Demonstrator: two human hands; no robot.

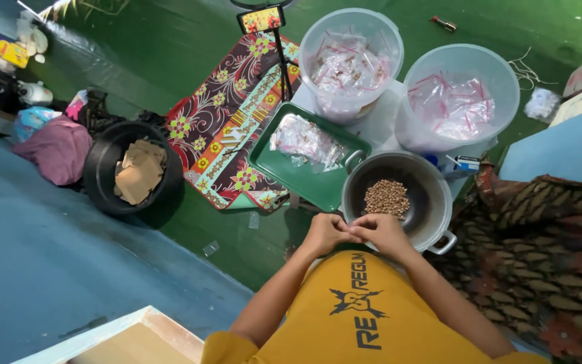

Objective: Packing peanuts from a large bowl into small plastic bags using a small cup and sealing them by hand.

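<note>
My left hand (pixel 328 232) and my right hand (pixel 382 231) meet fingertip to fingertip just in front of a grey metal pot (pixel 432 185). Both pinch something small between them; I cannot tell what it is. A heap of small brown pellets (pixel 386 197) lies inside the pot. Left of the pot sits a green tray (pixel 298 176) with a pile of small clear zip bags (pixel 304 140). Behind stand two clear buckets (pixel 350 27) (pixel 463 57), each holding several more clear bags with red strips.
A patterned mat (pixel 227 121) lies on the green floor. A black tub (pixel 102 165) with brown paper pieces stands at left, beside a pink bundle (pixel 58 148). A phone on a stand (pixel 262 19) is at the back. Patterned cloth (pixel 540 249) lies at right.
</note>
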